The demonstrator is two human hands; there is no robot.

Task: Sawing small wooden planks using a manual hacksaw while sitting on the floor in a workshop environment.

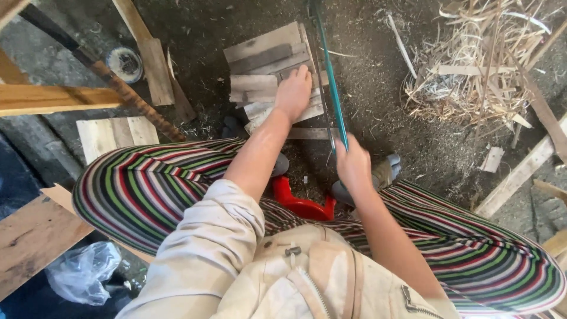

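Down on the dirt floor (413,147) lies a stack of wood boards (269,65), straight ahead. Left hand (293,91) presses flat on it, fingers spread. Right hand (353,165) grips a green saw (328,77), its long blade running forward just beside the boards.

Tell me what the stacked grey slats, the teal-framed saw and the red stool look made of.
Stacked grey slats: unfinished, weathered wood, with visible grain and rough edges. Teal-framed saw: seemingly painted metal, a thin, straight, rigid frame; its blade is hard to make out. Red stool: probably moulded plastic, smooth, glossy and uniformly coloured.
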